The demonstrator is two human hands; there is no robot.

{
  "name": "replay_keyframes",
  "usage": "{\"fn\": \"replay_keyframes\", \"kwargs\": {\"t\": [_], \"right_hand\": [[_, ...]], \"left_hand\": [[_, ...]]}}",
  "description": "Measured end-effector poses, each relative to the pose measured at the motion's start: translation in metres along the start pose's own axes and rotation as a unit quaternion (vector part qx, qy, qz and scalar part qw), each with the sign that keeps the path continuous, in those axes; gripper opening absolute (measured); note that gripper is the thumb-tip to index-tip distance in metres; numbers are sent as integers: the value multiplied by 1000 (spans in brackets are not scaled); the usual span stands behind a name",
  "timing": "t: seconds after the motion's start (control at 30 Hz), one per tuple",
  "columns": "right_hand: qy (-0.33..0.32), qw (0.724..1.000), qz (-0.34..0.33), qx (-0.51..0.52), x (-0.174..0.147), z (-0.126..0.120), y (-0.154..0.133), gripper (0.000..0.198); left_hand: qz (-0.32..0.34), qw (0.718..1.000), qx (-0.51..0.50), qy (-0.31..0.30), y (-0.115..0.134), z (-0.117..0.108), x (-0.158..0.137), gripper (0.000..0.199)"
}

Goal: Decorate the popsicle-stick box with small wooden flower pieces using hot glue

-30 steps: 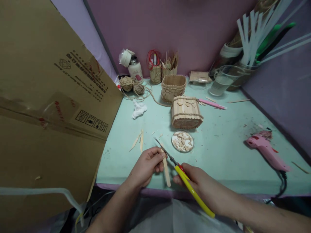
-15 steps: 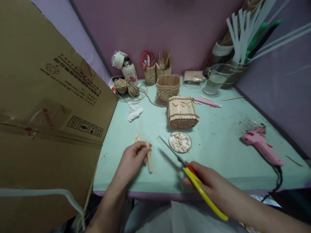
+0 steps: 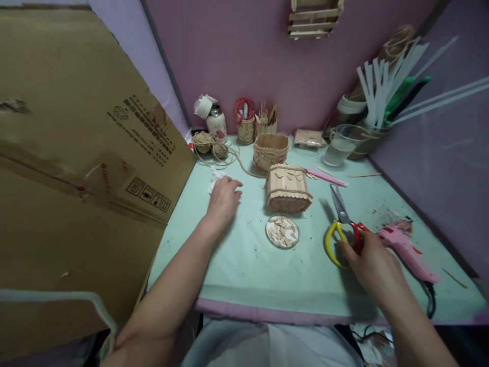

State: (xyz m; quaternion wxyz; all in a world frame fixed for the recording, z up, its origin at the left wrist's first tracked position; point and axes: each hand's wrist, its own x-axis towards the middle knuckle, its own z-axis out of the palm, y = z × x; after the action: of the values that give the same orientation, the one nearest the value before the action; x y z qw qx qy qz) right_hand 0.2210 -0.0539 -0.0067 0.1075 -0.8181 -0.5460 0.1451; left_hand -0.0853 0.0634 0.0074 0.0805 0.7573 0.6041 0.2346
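Observation:
My right hand (image 3: 372, 260) grips a pair of scissors (image 3: 343, 214) with one red and one yellow handle loop; the blades point away from me and are slightly parted. My left hand (image 3: 224, 200) reaches forward over the left of the table, fingers loosely apart, beside a crumpled white tissue (image 3: 217, 176) that it partly covers. No wood strip shows in it, though its palm is hidden. Between the hands stands a small round dish (image 3: 282, 232) of cut wood chips. Behind the dish a wooden-stick box (image 3: 289, 188) trimmed with twine lies on its side.
A pink glue gun (image 3: 410, 252) lies at the right. Farther back are a second box (image 3: 270, 152), a pink craft knife (image 3: 326, 177), twine balls (image 3: 210, 145), a bottle (image 3: 217, 123) and a plastic cup of water (image 3: 340, 148). A tall cardboard box (image 3: 76, 204) borders the left.
My left hand has moved forward to the tissue; the wood strip it held no longer shows. My right hand has carried the scissors rightward, near the glue gun. The view has tilted up.

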Motion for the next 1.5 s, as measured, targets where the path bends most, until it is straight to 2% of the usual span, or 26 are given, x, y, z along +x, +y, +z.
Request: {"fn": "replay_keyframes", "kwargs": {"t": [0.03,0.1,0.17,0.3,0.37,0.43,0.53,0.6,0.67,0.7,0.73,0.77,0.83,0.9,0.93,1.07,1.17,1.23,1.27,1.33,1.37,1.43,1.5], "right_hand": [[15,1000,4,8,1,2,-3,30],[37,999,15,18,2,7,-8,40],[49,999,17,11,3,10,-11,38],[83,996,-41,-19,9,19,-8,21],[94,992,-74,-36,12,25,-3,15],[107,986,-108,-65,14,30,2,13],[166,965,-185,-85,10,31,5,20],[209,951,-223,-43,2,24,-2,27],[211,948,-232,46,-7,13,-17,29],[188,947,-236,108,-12,8,-28,28],[137,946,-237,171,-15,4,-40,24],[92,941,-235,225,-18,1,-52,22],[17,925,-231,302,-19,1,-75,21],[-46,908,-222,352,-17,8,-93,21],[-68,902,-215,369,-16,13,-99,21],[-138,870,-179,437,-12,31,-111,22],[-165,842,-126,498,-10,35,-111,22],[-169,827,-89,530,-9,33,-109,25],[-167,823,-76,538,-8,31,-107,27],[-161,824,-64,540,-5,27,-103,29],[-157,826,-65,538,-5,26,-101,30],[-146,830,-73,533,-4,24,-97,31],[-137,832,-79,531,-4,25,-95,31]], "left_hand": [[22,1000,-8,-20,4,6,12,27],[74,994,-21,-81,10,21,35,46],[80,991,-24,-105,14,34,53,29],[81,987,-43,-133,12,55,68,32],[71,986,-67,-135,10,58,69,19],[53,985,-99,-129,8,57,69,2],[17,982,-154,-109,7,45,63,10],[-7,977,-192,-92,8,32,52,5],[-32,964,-250,-87,14,20,33,4],[-84,927,-355,-91,19,14,20,7],[-135,879,-445,-100,24,10,6,11],[-179,834,-511,-105,30,6,-8,16],[-246,766,-584,-111,41,3,-35,28],[-276,730,-615,-115,50,3,-55,34],[-275,726,-621,-109,54,4,-62,33],[-260,741,-613,-82,61,9,-75,27],[-252,766,-582,-102,59,10,-76,23],[-236,813,-517,-122,52,7,-74,17],[-220,848,-466,-124,47,4,-72,13],[-176,921,-336,-85,36,-3,-67,12],[-161,946,-276,-53,31,-6,-65,13],[-127,975,-183,-11,24,-11,-59,15],[-94,988,-118,-29,23,-11,-54,15]]}}
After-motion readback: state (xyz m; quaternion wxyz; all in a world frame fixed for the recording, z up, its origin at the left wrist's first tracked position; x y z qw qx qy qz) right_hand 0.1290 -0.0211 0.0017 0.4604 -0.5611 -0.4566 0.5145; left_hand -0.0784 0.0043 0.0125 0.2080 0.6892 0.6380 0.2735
